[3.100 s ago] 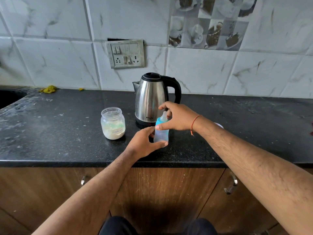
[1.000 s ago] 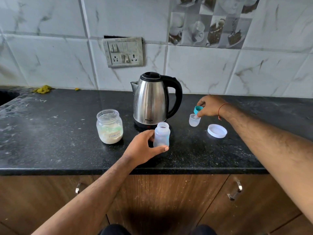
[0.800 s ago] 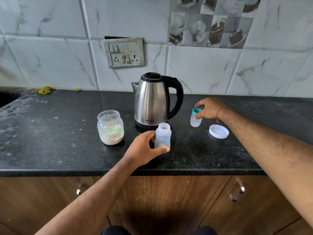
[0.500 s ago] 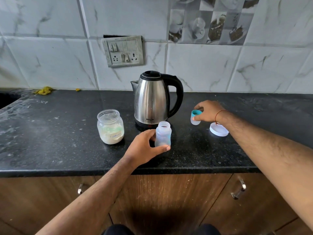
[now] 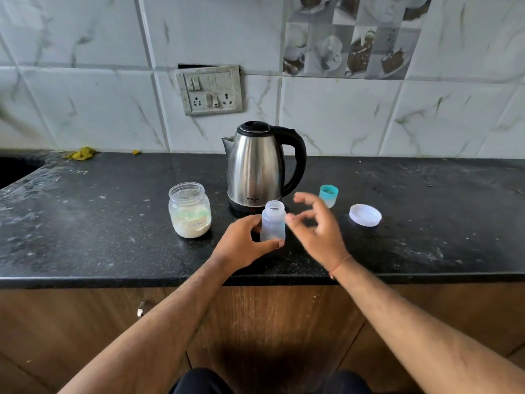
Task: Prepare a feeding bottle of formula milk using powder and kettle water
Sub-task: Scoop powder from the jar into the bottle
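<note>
- Feeding bottle (image 5: 273, 221): clear, uncapped, upright on black countertop (image 5: 85, 223), just in front of kettle base, near the front edge. Looks empty.
- Countertop: black speckled stone, dusty smears; wooden cabinet fronts (image 5: 270, 322) below, marble-look tiled wall (image 5: 85, 103) behind with switch/socket plate (image 5: 209, 90).
- Electric kettle (image 5: 260, 166): steel body, black lid and handle, handle to the right, spout left; stands at centre, far side of bottle.
- Left hand (image 5: 244, 245): fingers and thumb curled round the bottle's lower body from the left/near side, gripping it.
- Right hand (image 5: 318, 226): just right of bottle, fingers spread and loosely bent, holding nothing; motion-blurred; orange thread on wrist.
- Formula jar (image 5: 189, 209): clear, lid off, white powder in lower half, handwritten label; left of bottle and kettle.
- White lid (image 5: 365, 215): flat on counter, well right of bottle.
- Teal bottle cap/teat piece (image 5: 328, 196): on counter right of kettle, between kettle and white lid, far side of right hand.
- Yellow scrap (image 5: 81, 153): far left by wall.
</note>
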